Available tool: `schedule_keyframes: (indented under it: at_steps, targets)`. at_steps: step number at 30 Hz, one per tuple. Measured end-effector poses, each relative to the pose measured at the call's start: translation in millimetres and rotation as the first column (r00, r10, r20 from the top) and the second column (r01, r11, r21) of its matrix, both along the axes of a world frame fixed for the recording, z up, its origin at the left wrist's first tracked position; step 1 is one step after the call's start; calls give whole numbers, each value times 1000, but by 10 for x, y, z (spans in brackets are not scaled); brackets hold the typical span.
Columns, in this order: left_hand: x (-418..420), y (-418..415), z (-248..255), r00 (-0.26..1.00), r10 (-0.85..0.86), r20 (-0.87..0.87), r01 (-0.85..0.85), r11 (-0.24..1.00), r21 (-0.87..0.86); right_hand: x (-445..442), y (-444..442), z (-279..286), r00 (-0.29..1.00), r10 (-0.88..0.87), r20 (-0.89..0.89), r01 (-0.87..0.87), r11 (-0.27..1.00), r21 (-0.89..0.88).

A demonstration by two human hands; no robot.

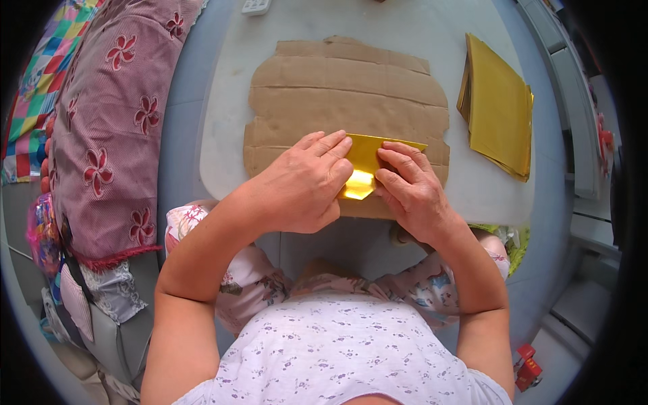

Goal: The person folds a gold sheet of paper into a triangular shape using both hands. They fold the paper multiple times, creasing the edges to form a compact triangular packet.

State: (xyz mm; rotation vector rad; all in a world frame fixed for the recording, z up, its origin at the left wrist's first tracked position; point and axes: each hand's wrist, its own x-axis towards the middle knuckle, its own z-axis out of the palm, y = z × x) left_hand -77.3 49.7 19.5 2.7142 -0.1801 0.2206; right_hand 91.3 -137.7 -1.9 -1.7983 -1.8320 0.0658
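A folded sheet of shiny gold foil paper [362,159] lies over the near part of a flattened cardboard sheet [349,104]. My left hand [309,185] covers the paper's left side, its fingertips at the upper edge and its thumb on the surface. At the right side, my right hand [417,195] grips the paper with bent fingers and the thumb tucked below. The lower edge has slanted corners and reflects light brightly. Both hands hide the paper's side edges, so the full fold cannot be seen.
The cardboard rests on a whitish table [223,162] with rounded corners. A stack of folded gold paper [498,111] lies at the table's right. A white plastic object [256,6] sits at the far edge. A pink flowered cover [119,116] drapes over furniture on the left.
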Motion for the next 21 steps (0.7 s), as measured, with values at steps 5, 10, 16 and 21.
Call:
schedule_keyframes:
  at_steps: [5,10,16,21]
  targets:
    - [-20,146,50,998,30,56,-29,999,-22,11,33,-98,995,-36,-95,37,999,5]
    - [-3,319,95,989,147,1,-147,987,-70,-5,108,-103,967,-103,-235,104,995,-6]
    - [87,367,-42,975,223,-26,-223,974,-42,-49,191,-79,937,-232,-262,226,973,-55]
    - [156,396,-228,970,219,103,-223,974,31,-61,227,-62,937,-257,-237,250,966,-60]
